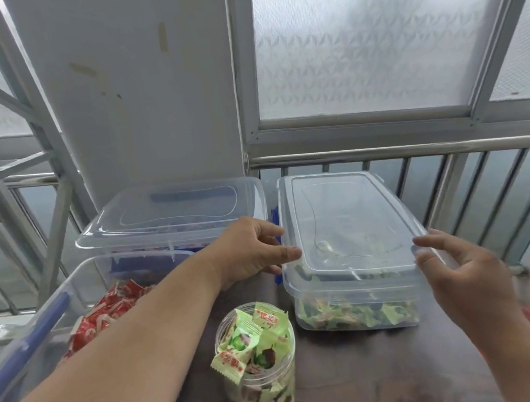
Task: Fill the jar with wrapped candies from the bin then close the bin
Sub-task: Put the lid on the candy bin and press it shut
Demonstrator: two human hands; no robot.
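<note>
Sitting heaped beside the bin [352, 291], the jar [259, 370] is being risked by the left hand [250, 251], half-curled at the lid [349, 222], while the right hand [463, 271], spread and empty, could seat it askew.

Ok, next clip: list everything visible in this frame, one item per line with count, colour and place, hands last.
jar: one, clear plastic, no lid on, near centre of the table, heaped with green wrapped candies.
bin: one, clear with blue latches, right of the jar, green wrapped candies inside.
lid: one, clear, lying on that bin.
open bin: one, clear with a blue edge, at left, holding red wrapped candies.
lidded bin: one, clear, behind the open one.
table: one, dark wood grain.
railing: one, metal, behind the bins.
left hand: fingers at the lid's left edge.
right hand: open, fingertips at the lid's right corner.
</note>
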